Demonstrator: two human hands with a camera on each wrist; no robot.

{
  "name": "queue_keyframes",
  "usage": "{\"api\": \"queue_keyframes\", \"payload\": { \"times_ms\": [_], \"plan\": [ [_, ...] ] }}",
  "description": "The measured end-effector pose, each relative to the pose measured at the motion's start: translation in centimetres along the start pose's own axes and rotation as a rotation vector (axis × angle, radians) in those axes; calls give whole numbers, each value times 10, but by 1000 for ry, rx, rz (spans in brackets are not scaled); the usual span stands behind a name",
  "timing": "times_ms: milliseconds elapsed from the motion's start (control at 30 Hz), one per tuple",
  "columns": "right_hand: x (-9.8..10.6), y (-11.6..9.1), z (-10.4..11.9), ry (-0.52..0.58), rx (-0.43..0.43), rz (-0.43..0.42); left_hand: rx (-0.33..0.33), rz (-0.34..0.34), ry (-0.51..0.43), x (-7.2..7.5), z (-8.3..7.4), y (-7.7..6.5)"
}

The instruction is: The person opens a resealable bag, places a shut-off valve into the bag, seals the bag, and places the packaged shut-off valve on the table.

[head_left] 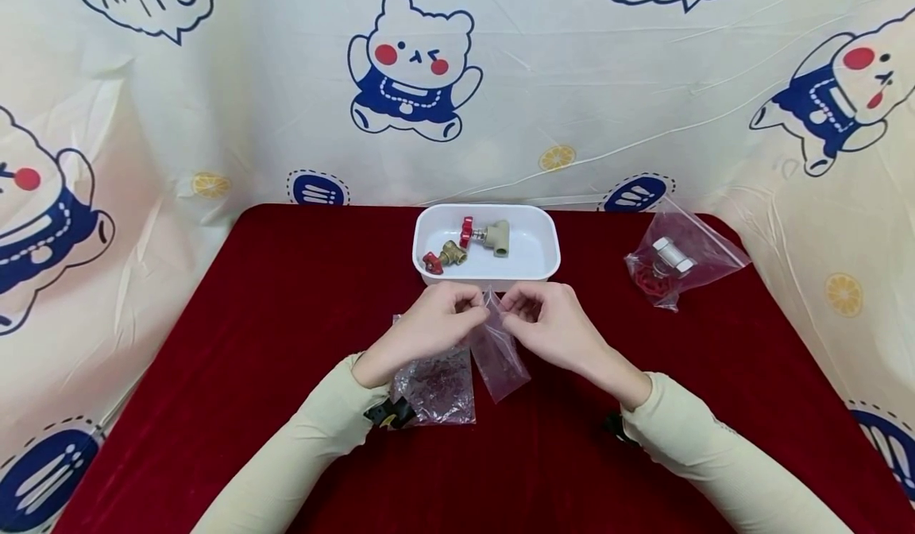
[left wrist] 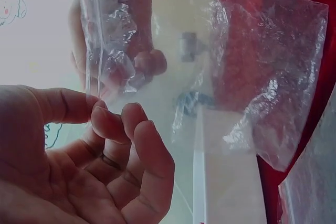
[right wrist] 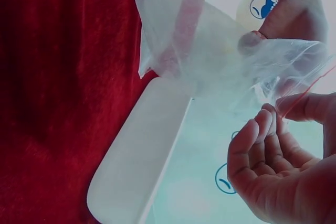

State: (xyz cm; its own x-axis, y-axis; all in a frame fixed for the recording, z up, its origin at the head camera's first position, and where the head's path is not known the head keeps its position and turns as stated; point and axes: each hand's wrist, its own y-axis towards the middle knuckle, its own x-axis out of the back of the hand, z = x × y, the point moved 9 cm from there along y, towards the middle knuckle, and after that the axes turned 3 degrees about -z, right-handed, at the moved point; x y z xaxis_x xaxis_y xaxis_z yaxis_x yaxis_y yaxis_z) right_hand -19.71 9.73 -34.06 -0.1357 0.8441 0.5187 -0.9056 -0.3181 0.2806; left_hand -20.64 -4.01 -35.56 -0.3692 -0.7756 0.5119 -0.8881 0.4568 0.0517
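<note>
In the head view, a clear zip bag (head_left: 500, 363) hangs between the two hands over the red cloth, in front of the white tray. My left hand (head_left: 438, 319) pinches its top edge between thumb and index finger. On the other side, my right hand (head_left: 556, 323) pinches the same edge, close by the left. The left wrist view shows the zip bag (left wrist: 262, 51) spread flat and see-through, with nothing inside it. From the right wrist, a red line runs along the bag's edge at the pinching fingertips (right wrist: 286, 109).
Inside the white tray (head_left: 532, 252) lie a brass valve with a red handle (head_left: 452, 253) and a beige pipe valve with a red handle (head_left: 496, 237). Another clear bag (head_left: 436, 395) lies under the left forearm. At right sits a bagged metal valve (head_left: 670, 257) with a red wheel.
</note>
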Motion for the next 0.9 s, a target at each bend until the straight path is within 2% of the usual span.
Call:
{"api": "queue_keyframes", "payload": {
  "times_ms": [200,400,500,567,633,700,800,900],
  "plan": [
    [4,-1,-5,3,-39,2,-4,-23,55,4,-1,0],
    [8,-3,-10,-16,-63,-8,30,-39,90,11,2,-1],
    [10,-4,-12,-22,-79,-13,12,-71,115,15,0,-2],
    [9,-4,-13,-17,-87,-9,-26,-92,110,18,-4,-2],
    [8,-4,-12,2,-96,4,-94,-93,74,17,-9,-3],
    [7,-4,-10,18,-99,19,-188,-66,33,14,-17,-4],
    [5,-5,-7,33,-94,37,-325,8,4,5,-30,-8],
    [4,-5,-5,26,-91,39,-393,53,33,0,-37,-12]
  ]
}}
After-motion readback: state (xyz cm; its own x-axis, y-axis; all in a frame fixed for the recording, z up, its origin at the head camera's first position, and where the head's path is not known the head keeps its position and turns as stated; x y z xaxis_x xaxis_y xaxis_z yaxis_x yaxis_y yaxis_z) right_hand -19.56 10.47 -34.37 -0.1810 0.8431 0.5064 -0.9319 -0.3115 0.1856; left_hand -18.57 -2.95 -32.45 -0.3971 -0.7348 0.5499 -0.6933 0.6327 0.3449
